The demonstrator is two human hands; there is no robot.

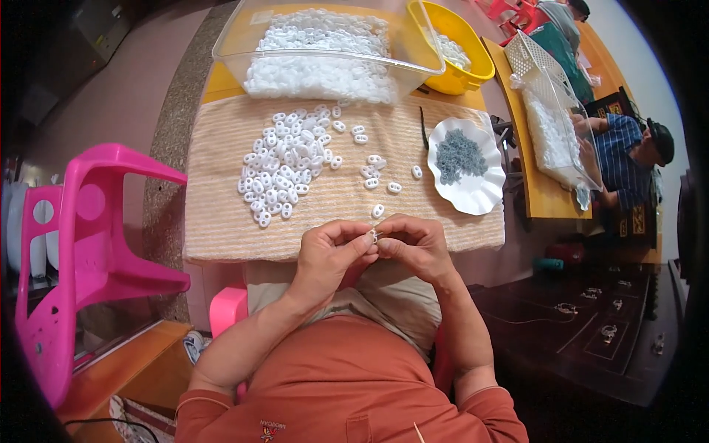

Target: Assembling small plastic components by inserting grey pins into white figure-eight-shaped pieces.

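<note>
My left hand and my right hand meet at the table's near edge, thumbs and forefingers pinched together. Between the left fingertips shows a bit of a small white plastic piece, mostly covered by the fingers. Whatever the right fingertips pinch against it is too small to make out. Just beyond lies a single white oval piece with two holes. A heap of such white pieces spreads to the left on the striped cloth, several more lying loose in the middle.
At right, a white scalloped plate holds small grey pieces. Behind stand a clear bin full of white pieces and a yellow basin. A pink chair is at left. Another person sits at a table further right.
</note>
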